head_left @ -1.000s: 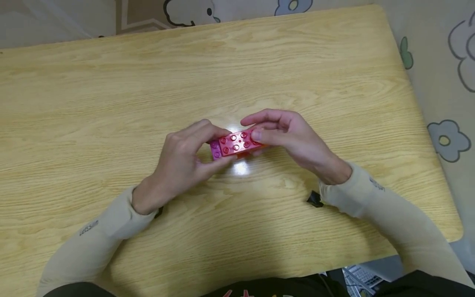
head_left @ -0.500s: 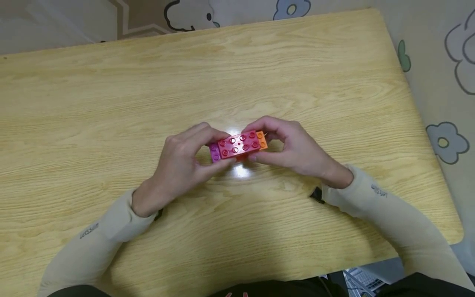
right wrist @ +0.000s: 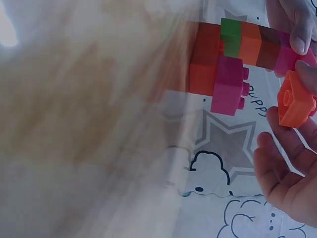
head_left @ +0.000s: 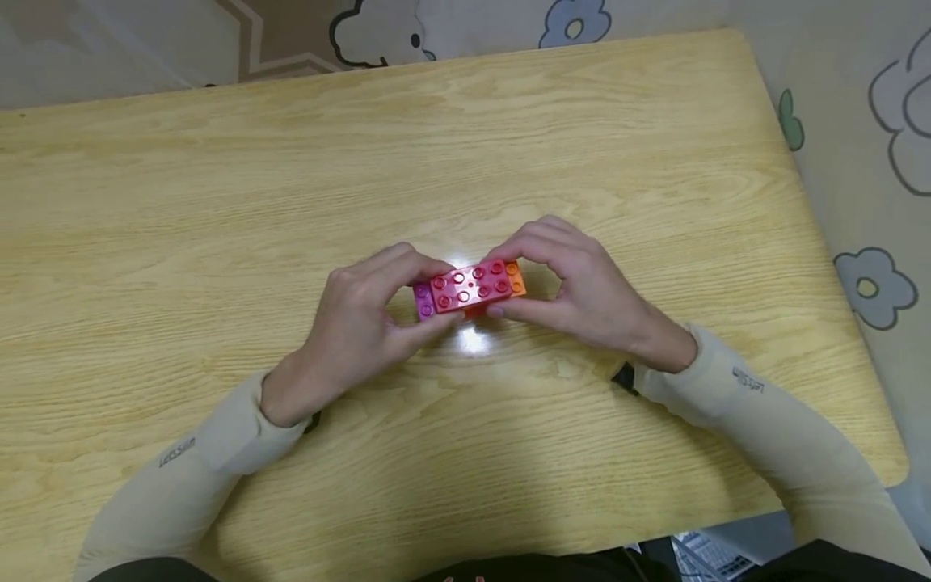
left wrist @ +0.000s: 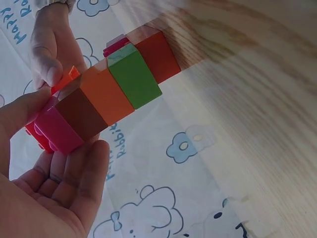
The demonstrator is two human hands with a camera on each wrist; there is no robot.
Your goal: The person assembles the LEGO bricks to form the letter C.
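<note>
A tower of toy building bricks stands on the table with a red brick (head_left: 470, 287) lying across its top. A pink-purple brick (head_left: 423, 301) shows beneath its left end and an orange brick (head_left: 516, 278) beneath its right end. My left hand (head_left: 367, 303) pinches the tower's upper left part between thumb and fingers. My right hand (head_left: 589, 283) pinches the right end of the top from front and back. Under the top, the left wrist view shows brown (left wrist: 81, 115), orange (left wrist: 106, 91), green (left wrist: 134, 76) and red-orange (left wrist: 157, 55) bricks. A second pink brick (right wrist: 228, 85) sits low on the base.
The wood-grain table (head_left: 291, 178) spreads around both hands. A patterned cloth or wall (head_left: 851, 162) with cartoon flowers lies beyond its far and right edges. Something grey and white (head_left: 709, 554) shows below the near edge.
My right thumb has gone from on top of the red brick to its near side, uncovering the orange brick. The right fingers have come onto the far side. The left hand keeps its hold.
</note>
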